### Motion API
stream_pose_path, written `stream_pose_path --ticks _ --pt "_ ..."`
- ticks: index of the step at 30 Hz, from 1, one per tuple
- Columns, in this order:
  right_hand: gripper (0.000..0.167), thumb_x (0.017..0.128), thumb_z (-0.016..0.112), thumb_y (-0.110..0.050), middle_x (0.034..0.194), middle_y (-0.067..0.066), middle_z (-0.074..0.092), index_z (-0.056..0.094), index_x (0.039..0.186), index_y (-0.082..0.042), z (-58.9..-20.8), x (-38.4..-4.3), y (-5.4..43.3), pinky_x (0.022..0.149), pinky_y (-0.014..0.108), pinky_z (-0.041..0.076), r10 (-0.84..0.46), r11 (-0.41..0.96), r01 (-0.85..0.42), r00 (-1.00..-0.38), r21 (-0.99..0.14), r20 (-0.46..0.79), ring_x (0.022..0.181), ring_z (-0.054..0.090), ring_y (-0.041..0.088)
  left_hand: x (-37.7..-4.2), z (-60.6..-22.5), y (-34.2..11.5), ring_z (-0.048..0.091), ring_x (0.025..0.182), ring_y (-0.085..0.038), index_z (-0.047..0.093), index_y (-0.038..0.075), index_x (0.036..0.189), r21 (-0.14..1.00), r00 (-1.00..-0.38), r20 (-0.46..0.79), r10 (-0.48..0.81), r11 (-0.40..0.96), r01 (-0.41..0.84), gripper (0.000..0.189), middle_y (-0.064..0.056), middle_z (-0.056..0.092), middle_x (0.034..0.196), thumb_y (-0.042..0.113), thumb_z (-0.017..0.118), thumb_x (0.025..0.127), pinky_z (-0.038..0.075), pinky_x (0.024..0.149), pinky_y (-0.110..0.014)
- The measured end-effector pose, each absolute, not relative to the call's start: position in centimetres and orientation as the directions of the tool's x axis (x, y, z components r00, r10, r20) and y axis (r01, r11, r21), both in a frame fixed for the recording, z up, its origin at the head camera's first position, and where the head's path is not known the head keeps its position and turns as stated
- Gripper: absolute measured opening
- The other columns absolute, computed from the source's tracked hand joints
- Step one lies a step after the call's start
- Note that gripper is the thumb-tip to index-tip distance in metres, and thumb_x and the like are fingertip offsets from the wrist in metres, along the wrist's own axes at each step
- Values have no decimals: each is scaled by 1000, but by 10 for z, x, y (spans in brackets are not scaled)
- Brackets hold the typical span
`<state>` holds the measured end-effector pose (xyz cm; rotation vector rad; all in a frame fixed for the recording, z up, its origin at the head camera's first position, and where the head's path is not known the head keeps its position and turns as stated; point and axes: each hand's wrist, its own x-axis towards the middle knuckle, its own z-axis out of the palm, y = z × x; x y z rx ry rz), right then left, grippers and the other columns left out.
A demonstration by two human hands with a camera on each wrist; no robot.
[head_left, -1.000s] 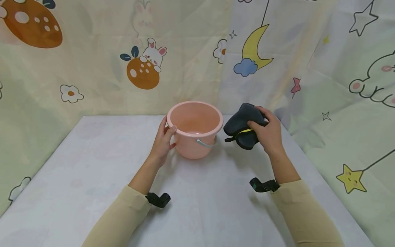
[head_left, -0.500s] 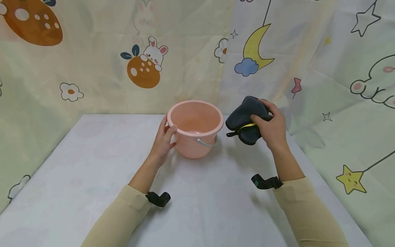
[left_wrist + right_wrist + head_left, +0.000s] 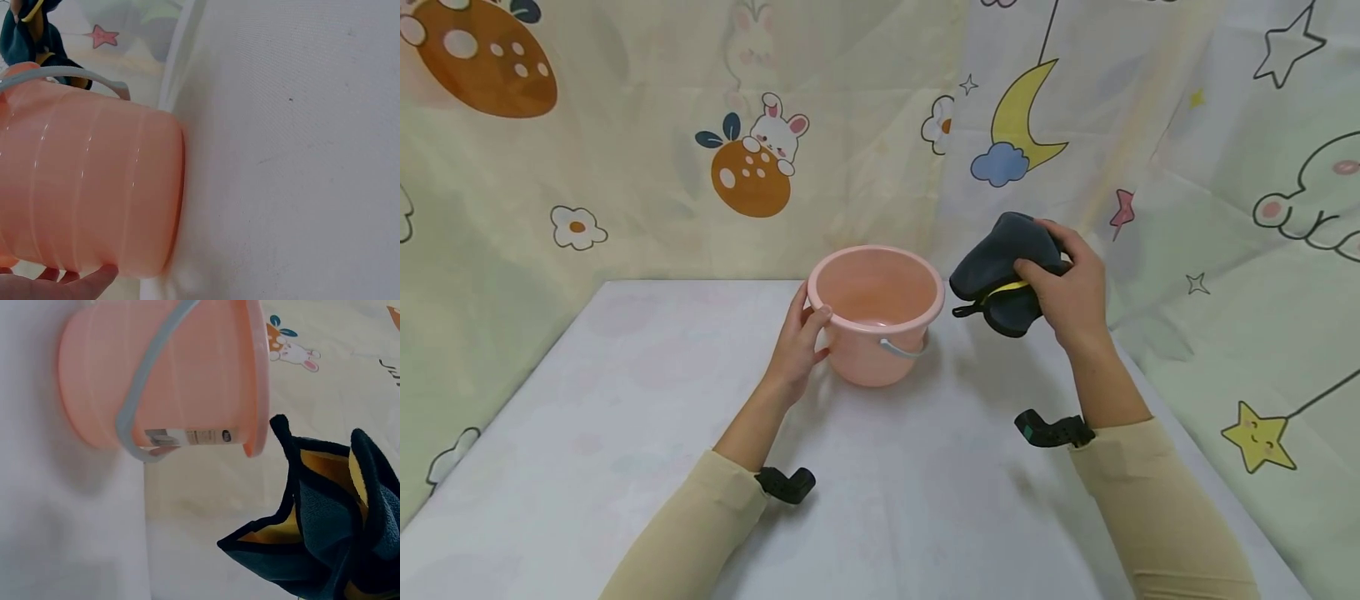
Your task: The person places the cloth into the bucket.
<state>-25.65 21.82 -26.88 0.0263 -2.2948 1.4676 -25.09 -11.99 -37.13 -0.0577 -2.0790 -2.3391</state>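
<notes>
A pink plastic bucket (image 3: 876,354) stands upright on the white table, with a pale grey handle (image 3: 140,387) hanging down its side. My left hand (image 3: 795,337) holds the bucket by its left side, thumb at the rim; in the left wrist view its fingertips (image 3: 103,275) touch the wall. Up in the air, right of the bucket and apart from it, my right hand (image 3: 1071,287) grips a bunched dark teal cloth (image 3: 1009,254). Yellow lining, black edging and a small loop show on the cloth in the right wrist view. Fingers behind the cloth are hidden.
The white table (image 3: 625,417) reaches back to a hanging fabric backdrop (image 3: 647,150) printed with bunnies, a moon and stars. A small black camera sits at each wrist, the left camera (image 3: 786,485) and the right camera (image 3: 1052,429). A label (image 3: 190,436) is on the bucket's side.
My right hand has risen with the cloth and shifted slightly right, away from the table. My left hand and the bucket have stayed in place.
</notes>
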Motion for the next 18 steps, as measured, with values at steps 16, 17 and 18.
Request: stream_pose_path --ticks 16,17,18 --pt "52 94 71 -26 143 1 54 59 144 -34 -240 -256 208 97 44 59 148 424 -294 -911 -857 386 111 62 24 -254 -374 -121 35 149 -28 17 37 166 991 -999 25 22 -135 22 70 -7 31 166 37 51 104 37 114 -67" --pt "52 94 71 -25 143 1 55 59 144 -34 -238 -256 207 97 44 59 146 422 -302 -908 -855 393 111 62 24 -254 -374 -121 35 149 -27 18 38 165 991 -999 25 21 -134 21 70 -7 31 166 37 51 104 37 114 -67" --pt "51 95 71 -25 142 1 55 59 144 -34 -237 -256 206 96 44 59 144 420 -308 -906 -854 397 111 62 24 -254 -374 -121 35 149 -27 18 38 165 991 -999 25 22 -132 22 70 -7 31 166 37 51 104 37 114 -67"
